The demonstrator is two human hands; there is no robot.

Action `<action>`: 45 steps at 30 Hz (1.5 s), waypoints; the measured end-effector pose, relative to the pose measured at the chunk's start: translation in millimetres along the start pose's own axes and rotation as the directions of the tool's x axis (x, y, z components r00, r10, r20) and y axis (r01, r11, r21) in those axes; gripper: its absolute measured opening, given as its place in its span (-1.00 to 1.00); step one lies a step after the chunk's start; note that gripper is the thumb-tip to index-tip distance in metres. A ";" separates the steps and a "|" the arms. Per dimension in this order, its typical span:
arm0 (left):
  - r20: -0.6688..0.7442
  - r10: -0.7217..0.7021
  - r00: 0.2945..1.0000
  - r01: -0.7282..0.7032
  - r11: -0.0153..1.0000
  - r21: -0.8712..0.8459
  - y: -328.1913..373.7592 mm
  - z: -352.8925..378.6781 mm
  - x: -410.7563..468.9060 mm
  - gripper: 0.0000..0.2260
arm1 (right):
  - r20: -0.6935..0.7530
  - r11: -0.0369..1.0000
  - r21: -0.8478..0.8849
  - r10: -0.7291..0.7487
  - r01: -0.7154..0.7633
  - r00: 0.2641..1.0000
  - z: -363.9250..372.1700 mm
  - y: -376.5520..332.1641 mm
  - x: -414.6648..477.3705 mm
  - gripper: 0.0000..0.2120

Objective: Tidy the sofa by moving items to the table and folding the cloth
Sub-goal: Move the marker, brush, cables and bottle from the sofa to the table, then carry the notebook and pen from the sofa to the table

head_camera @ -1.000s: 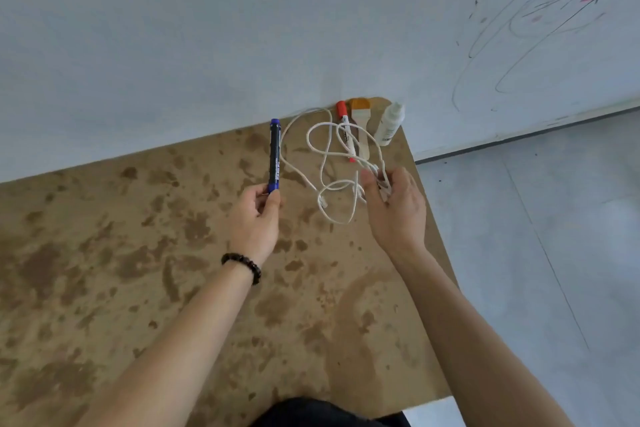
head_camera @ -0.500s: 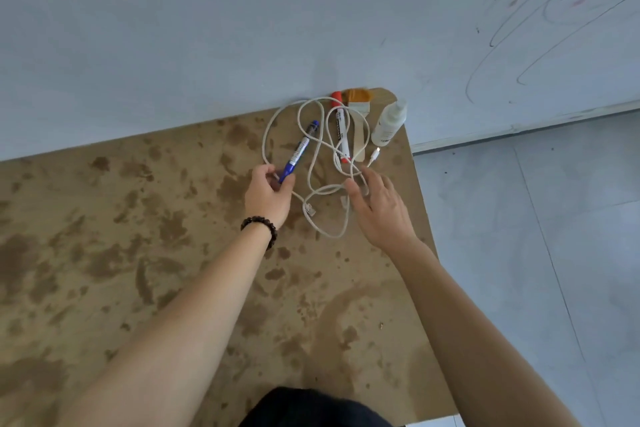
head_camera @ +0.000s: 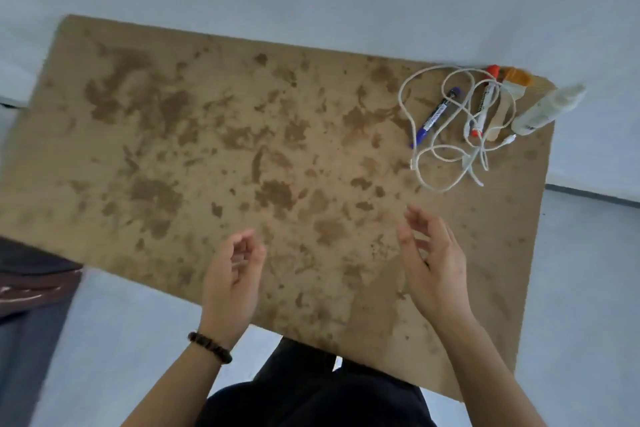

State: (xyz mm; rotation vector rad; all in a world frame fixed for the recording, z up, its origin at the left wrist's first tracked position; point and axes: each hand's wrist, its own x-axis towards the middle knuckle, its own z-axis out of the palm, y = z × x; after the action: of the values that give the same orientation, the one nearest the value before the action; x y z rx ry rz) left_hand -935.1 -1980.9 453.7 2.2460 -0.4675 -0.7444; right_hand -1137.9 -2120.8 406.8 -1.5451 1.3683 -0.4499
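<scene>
Both hands hover empty over the near edge of the bench. The left hand has its fingers loosely curled, holding nothing; the right hand is spread open, palm turned inward, also holding nothing.

The items sit parked in the far right corner of the bench, up against the wall. There's a white cable, loose and tangled, its loops draped across a blue marker and a red marker. Both markers lie on a diagonal, running from near-left to far-right. Just beside the red one is a brush with an orange-tipped head, and a white bottle lies on its side at the very corner, its tip poking out past the edge.

That cluster lies ahead and to the right of the fingers, well apart from both hands, with the right hand the nearer one. This delivery looks done, I'd say.

What's left is off to the left: a dark, maroon-toned shape shows at the frame's left edge, maybe the sofa, too cropped to be sure. No cloth is in view. So the coming move likely turns left, away from the bench, and the left hand sits closer to that side.
</scene>
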 end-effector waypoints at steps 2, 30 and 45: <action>-0.108 -0.068 0.992 0.064 0.997 -0.043 -21.6 -42.3 -34.2 -0.86 | 0.107 1.000 0.008 -0.026 0.025 0.994 17.8 -11.8 -32.9 -0.68; -0.739 -0.656 0.153 -0.024 0.745 -0.666 -491.3 -415.8 -492.8 -0.73 | 0.903 0.713 0.142 -0.377 0.687 0.205 426.6 -139.8 -569.6 -0.58; -0.714 -0.698 0.058 0.048 0.717 -0.696 -663.1 -691.3 -453.1 -0.67 | 0.942 0.621 0.275 -0.328 0.734 -0.076 788.7 -253.7 -763.1 -0.60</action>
State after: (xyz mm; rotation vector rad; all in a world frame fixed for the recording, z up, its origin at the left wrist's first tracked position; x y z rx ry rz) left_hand -774.6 -937.1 541.8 1.7653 1.0009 0.4993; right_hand -603.5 -1134.7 510.0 -2.0455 -0.3784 0.3967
